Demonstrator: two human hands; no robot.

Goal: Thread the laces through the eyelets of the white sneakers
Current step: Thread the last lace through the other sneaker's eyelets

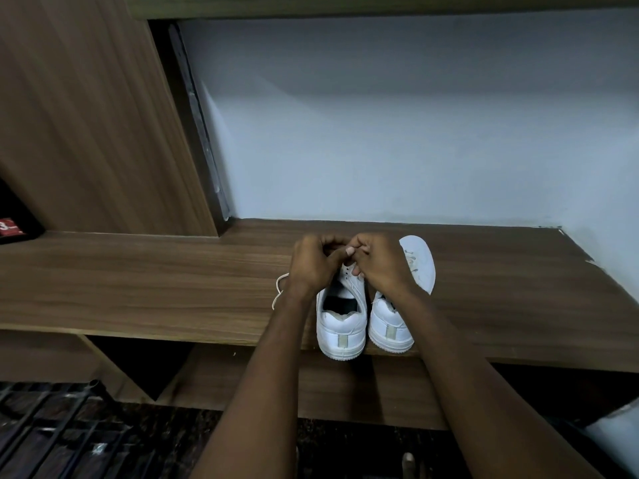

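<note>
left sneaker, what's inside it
The left sneaker shows a dark interior with a pale lining at the heel. Both hands, left hand and right hand, cover its front.

Both forearms stretched forward and converging, bare to the elbow. Left hand and right hand knuckles up, fingers curled inward, fingertips meeting between them in a tight pinching grip; right thumbnail showing at the junction.

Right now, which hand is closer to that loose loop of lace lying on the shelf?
Left. The left hand is right beside the lace loop, which trails by its wrist; the right hand is farther, across the left sneaker.
</note>
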